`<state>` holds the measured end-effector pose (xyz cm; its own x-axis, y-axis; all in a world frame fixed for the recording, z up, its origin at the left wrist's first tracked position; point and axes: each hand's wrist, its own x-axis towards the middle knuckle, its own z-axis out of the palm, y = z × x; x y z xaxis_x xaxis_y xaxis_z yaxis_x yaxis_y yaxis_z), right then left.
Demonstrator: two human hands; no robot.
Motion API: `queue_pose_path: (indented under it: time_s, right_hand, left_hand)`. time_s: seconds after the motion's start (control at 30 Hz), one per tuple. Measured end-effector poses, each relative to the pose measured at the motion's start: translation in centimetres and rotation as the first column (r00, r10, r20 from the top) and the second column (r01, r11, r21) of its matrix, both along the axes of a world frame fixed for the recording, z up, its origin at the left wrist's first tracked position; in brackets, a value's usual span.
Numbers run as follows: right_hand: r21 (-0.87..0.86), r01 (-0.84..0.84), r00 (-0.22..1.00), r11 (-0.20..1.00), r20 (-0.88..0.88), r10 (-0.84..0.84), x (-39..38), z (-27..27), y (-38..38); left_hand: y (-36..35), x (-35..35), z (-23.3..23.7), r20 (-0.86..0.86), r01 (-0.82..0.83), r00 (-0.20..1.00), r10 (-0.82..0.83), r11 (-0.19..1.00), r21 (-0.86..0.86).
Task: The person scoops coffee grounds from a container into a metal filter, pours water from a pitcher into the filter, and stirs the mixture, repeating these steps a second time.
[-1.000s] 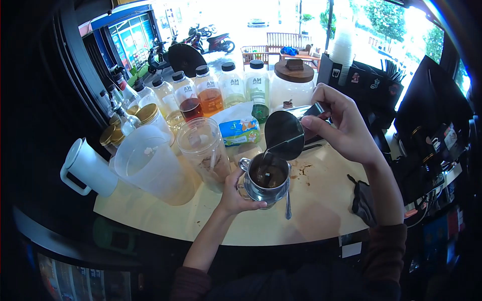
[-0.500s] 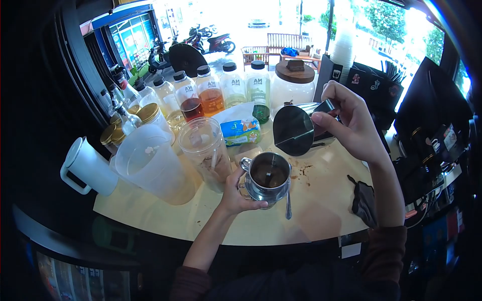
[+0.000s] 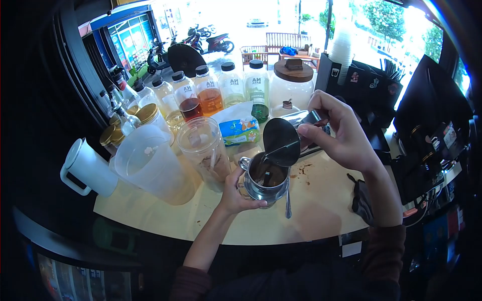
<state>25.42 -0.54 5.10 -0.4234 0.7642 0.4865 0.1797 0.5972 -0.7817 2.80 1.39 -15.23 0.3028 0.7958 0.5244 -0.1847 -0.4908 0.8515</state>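
My left hand [image 3: 237, 193] is closed around the lower part of a metal coffee dripper [image 3: 268, 193], thumb along its front rim. Dark matter, probably coffee grounds, and a small upright post show inside the cup. My right hand [image 3: 339, 133] grips a metal pitcher [image 3: 282, 142] by its handle, up and to the right. Tilted left, the pitcher has its dark round mouth turned toward me and its lower edge over the dripper. A thin streak runs from that edge into the cup. What supports the dripper is mostly hidden. A metal spoon [image 3: 288, 206] stands out beside it.
Left of my hand are a clear plastic jar [image 3: 203, 150], a large translucent pitcher [image 3: 150, 165] and a white jug [image 3: 88, 168]. Behind are a tissue pack [image 3: 238, 132], several bottles and a wooden-lidded jar [image 3: 293, 90]. A dark cloth [image 3: 360, 198] lies at right; brown crumbs dot the table.
My right hand has moved the pitcher down and left, bringing its edge over the dripper's cup. My left hand and the dripper have stayed in place.
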Motion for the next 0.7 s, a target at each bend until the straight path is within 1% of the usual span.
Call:
queue_pose_path:
  time_s: [0.07, 0.17, 0.23, 0.3, 0.33, 0.4, 0.47, 0.5, 0.6, 0.67, 0.7]
  right_hand:
    - [-0.016, 0.095, 0.991, 0.995, 0.099, -0.093, -0.1, 0.6, -0.5]
    - [-0.018, 0.098, 0.994, 0.995, 0.052, -0.097, -0.1, 0.0, 0.0]
    - [-0.005, 0.096, 0.993, 0.995, 0.071, -0.095, -0.1, 0.1, 0.1]
    - [0.007, 0.094, 0.992, 0.996, 0.089, -0.094, 0.1, 0.1, 0.2]
    - [0.013, 0.092, 0.992, 0.996, 0.081, -0.093, 0.3, 0.0, 0.2]
    - [0.020, 0.091, 0.993, 0.996, 0.073, -0.093, 0.6, 0.0, 0.2]
    - [-0.037, 0.083, 0.997, 0.996, 0.015, -0.082, 0.9, 0.0, 0.1]
    - [-0.036, 0.085, 0.996, 0.996, 0.015, -0.085, 1.1, -0.1, 0.1]
    - [-0.039, 0.125, 0.992, 0.991, -0.030, -0.126, 2.1, -0.9, 0.0]
    - [0.013, 0.219, 0.975, 0.976, -0.042, -0.219, 3.5, -2.2, 0.2]
    - [0.012, 0.220, 0.975, 0.975, -0.040, -0.219, 4.4, -3.2, 0.3]
  left_hand:
    - [0.0, 0.0, 0.0, -0.010, -0.004, 1.000, 0.004, 1.000, 0.008]
    - [0.0, 0.1, 0.2, -0.009, 0.000, 1.000, 0.000, 1.000, 0.012]
    - [0.0, 0.1, 0.1, 0.019, 0.003, 1.000, -0.003, 1.000, 0.005]
    - [0.0, 0.0, 0.1, -0.004, 0.003, 1.000, -0.003, 1.000, -0.006]
    - [0.0, -0.1, 0.1, -0.026, 0.001, 1.000, -0.002, 1.000, -0.017]
    - [0.0, -0.1, 0.0, -0.014, 0.003, 1.000, -0.003, 1.000, -0.016]
    - [0.1, -0.1, -0.1, -0.003, 0.007, 1.000, -0.007, 1.000, -0.014]
    - [0.1, -0.1, -0.2, -0.007, 0.001, 1.000, -0.001, 1.000, -0.010]
    - [0.2, 0.1, -0.2, 0.004, -0.002, 1.000, 0.002, 1.000, -0.001]
    - [0.3, 0.1, -0.3, 0.019, -0.003, 1.000, 0.003, 1.000, 0.001]
    - [0.4, 0.1, -0.4, 0.027, 0.000, 1.000, -0.001, 1.000, 0.009]
